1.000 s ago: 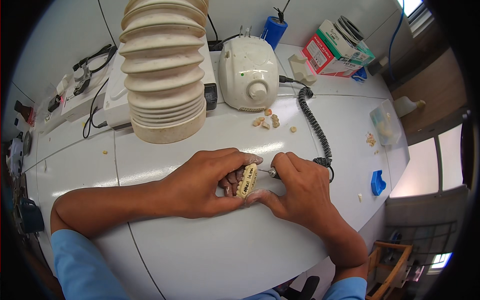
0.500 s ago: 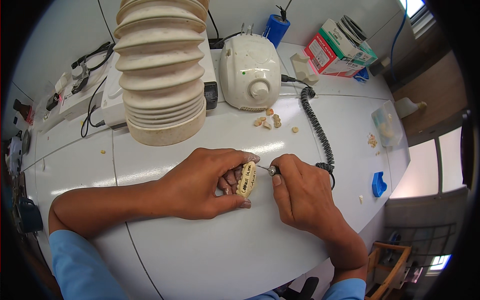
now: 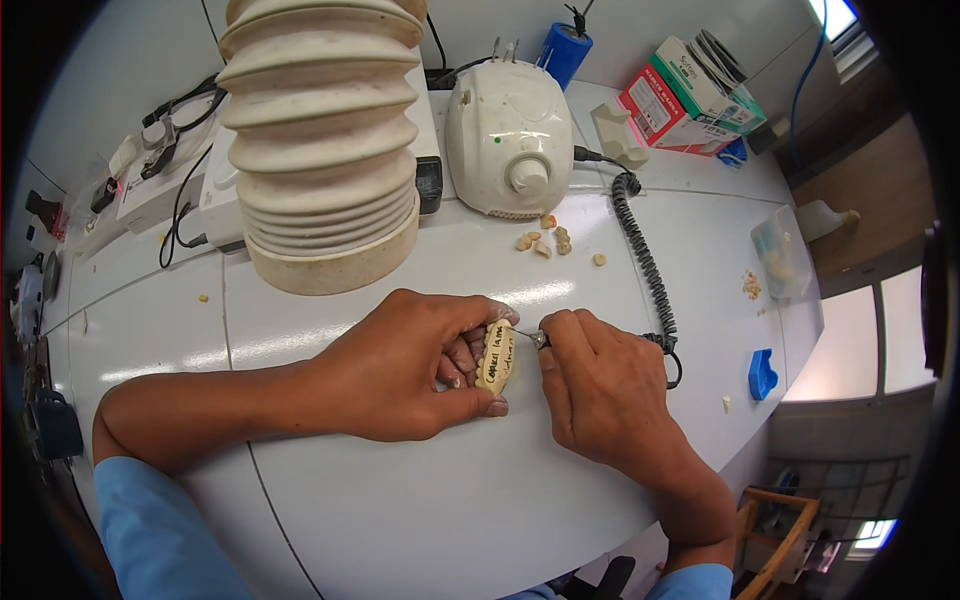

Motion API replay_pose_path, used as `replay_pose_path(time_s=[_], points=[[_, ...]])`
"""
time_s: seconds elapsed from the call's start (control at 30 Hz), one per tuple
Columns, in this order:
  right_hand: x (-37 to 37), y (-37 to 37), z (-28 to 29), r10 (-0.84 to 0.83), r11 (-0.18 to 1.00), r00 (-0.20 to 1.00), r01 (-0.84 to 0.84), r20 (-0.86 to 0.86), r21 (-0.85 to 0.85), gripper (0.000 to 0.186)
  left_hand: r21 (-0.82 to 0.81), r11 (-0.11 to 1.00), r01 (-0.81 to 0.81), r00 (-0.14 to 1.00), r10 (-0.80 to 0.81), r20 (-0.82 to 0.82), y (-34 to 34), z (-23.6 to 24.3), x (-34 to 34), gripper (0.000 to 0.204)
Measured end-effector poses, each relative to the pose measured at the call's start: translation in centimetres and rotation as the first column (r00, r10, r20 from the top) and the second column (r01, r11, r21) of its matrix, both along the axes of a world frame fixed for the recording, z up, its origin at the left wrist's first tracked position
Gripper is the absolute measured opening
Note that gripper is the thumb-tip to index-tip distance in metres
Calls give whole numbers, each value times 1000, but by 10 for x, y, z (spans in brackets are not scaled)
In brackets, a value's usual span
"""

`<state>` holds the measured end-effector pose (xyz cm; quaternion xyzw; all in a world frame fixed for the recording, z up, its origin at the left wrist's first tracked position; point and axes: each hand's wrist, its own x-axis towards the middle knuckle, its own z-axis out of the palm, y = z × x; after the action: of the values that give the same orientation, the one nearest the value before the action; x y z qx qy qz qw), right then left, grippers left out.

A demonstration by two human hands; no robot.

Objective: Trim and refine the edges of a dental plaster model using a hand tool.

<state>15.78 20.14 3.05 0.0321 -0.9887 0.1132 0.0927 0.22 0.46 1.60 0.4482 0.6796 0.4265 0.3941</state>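
Note:
Between the thumb and fingers of my left hand (image 3: 420, 370) is a cream dental cast (image 3: 496, 358) with handwriting on its flat face, its row of teeth turned toward my palm. Whitish dust coats those fingertips. My right hand (image 3: 605, 385) is closed around a dental handpiece (image 3: 541, 339), most of which is hidden under the fingers. Its thin metal bur points left at the upper end of the cast, near my left index fingertip; I cannot tell whether it touches. A black coiled cord (image 3: 645, 255) runs from beside my right hand up to the white control unit (image 3: 510, 140).
A wide ribbed suction hose (image 3: 320, 140) stands at the back left. Several small tooth-coloured pieces (image 3: 543, 240) lie before the control unit. Toward the right are a blue tray (image 3: 762, 374) and a clear plastic container (image 3: 782, 252). Boxes (image 3: 690, 100) stand at the back right.
The view has shifted slightly, so the bench things sit a little farther right. My hands keep nearly the same pose, with the cast and handpiece still held.

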Motion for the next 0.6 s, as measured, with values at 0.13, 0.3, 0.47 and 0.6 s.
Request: replay_pose_path(time_s=[0.13,0.3,0.47,0.6], points=[[-1,1,-1,8,1000,1000,-7,-15,8,14,11,1000,-1,1000,1,-1,0,-1,0,68],[0,2,-1,14,1000,1000,-14,-16,5,15,24,1000,2,1000,-2,-4,0,-1,0,68],[0,1,-1,9,1000,1000,-9,-19,11,15,16,1000,8,1000,-8,-29,0,0,0,69],[0,1,-2,13,1000,1000,-12,-17,6,15,23,1000,8,999,-8,-35,0,0,0,68]])
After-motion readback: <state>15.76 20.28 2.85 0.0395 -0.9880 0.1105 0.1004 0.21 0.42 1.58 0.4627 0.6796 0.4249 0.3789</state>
